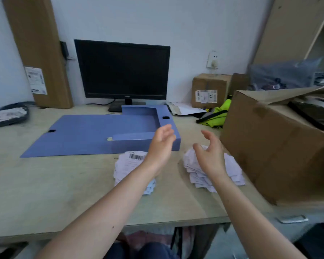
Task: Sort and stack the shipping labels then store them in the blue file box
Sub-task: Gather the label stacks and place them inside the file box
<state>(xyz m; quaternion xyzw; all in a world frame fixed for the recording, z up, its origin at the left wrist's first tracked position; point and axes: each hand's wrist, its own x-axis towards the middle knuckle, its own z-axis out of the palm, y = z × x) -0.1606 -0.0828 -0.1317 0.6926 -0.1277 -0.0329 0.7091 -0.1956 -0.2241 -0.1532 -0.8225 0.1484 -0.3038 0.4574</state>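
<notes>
The blue file box (94,134) lies open on the desk, its lid flap spread flat to the left and its tray at the right showing nothing inside. Two loose heaps of white shipping labels lie in front of it: a left pile (128,163) with a barcode on top and a right pile (230,167). My left hand (162,144) hovers over the left pile's right side, fingers apart, holding nothing. My right hand (209,154) hovers above the right pile, fingers spread and curled, holding nothing.
A large cardboard box (269,146) lies close on the right. A dark monitor (123,71) stands behind the file box. A small labelled carton (210,90), a yellow-green vest (216,115), a tall carton (38,53) and a black bag (7,114) line the back.
</notes>
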